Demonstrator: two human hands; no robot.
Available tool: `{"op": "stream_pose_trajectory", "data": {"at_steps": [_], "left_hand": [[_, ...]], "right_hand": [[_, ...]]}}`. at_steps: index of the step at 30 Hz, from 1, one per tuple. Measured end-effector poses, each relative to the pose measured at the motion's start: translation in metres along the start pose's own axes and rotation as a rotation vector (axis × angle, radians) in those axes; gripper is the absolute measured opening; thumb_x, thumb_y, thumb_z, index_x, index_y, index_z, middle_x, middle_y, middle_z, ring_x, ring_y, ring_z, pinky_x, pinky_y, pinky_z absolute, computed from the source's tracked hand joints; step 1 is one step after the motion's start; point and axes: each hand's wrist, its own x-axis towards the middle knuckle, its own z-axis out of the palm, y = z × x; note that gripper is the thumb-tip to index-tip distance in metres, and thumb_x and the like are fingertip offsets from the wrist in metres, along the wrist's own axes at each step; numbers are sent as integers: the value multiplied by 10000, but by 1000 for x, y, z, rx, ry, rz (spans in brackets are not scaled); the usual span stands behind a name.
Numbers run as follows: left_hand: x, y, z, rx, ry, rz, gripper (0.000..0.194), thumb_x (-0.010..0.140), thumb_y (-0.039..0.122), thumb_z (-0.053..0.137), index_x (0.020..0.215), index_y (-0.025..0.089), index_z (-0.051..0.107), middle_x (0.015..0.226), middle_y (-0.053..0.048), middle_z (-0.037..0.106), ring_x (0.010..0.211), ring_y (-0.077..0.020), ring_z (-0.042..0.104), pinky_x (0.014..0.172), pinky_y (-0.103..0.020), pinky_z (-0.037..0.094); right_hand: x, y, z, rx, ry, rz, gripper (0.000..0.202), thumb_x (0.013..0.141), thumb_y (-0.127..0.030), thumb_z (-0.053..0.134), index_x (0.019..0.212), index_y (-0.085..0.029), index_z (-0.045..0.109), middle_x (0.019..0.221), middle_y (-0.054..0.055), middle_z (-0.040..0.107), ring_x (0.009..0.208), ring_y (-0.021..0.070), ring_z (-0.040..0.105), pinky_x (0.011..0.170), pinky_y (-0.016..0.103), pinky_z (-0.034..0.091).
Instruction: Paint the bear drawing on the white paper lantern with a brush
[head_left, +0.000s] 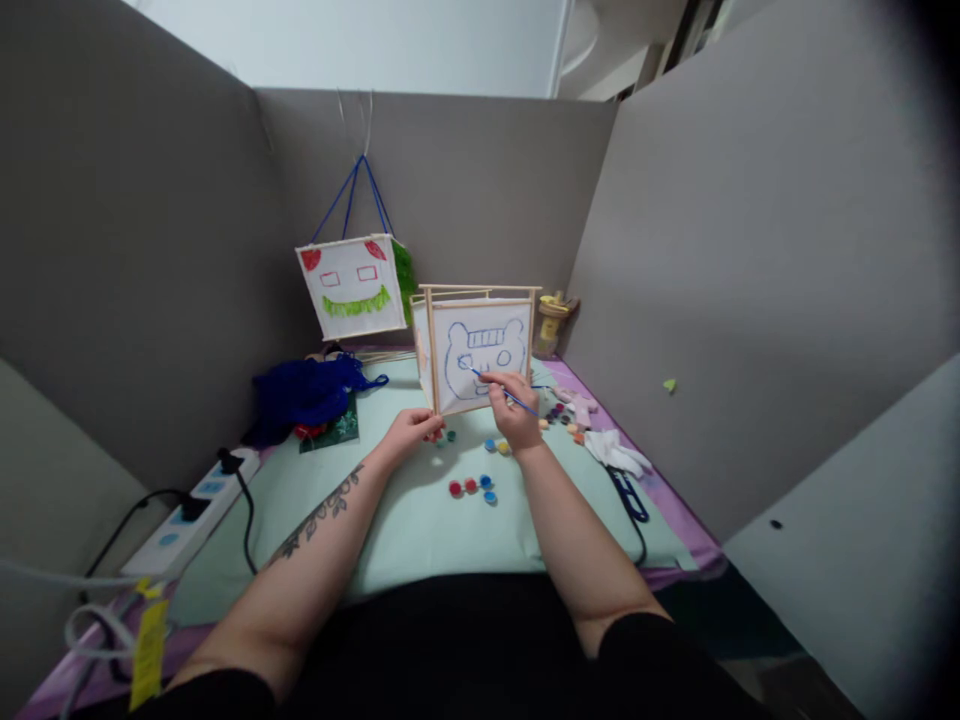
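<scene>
Grey partitions (465,180) flank a pale green tabletop (420,545); paint pots (470,486) nearby. The wood-framed paper box (483,312) stands upright, mid-view, between the person's hands. Step appears to be colouring 1 eye outline; next stroke likely wants a steady frame, light tip. Right hand (516,420): fingers closed, pinching the brush (521,403). Left hand (409,432): fingers pinching the lower corner.

The one camera sits on your head. It looks forward and down, over your own two arms, at the table (405,540). Your arms look big and close, and the grey back wall (480,190) is farther off.
</scene>
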Motion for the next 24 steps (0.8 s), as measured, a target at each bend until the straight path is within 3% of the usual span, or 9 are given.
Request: {"op": "stream_pose_trajectory", "data": {"at_steps": [24], "left_hand": [[0, -1, 0, 6, 12, 9, 299, 735, 410, 593, 682, 121, 649, 521, -3, 553, 511, -104, 479, 530, -218, 350]], "right_hand": [[1, 1, 2, -24, -19, 19, 212, 799, -168, 495, 913, -213, 668, 860, 48, 687, 827, 180, 606, 752, 330, 501]]}}
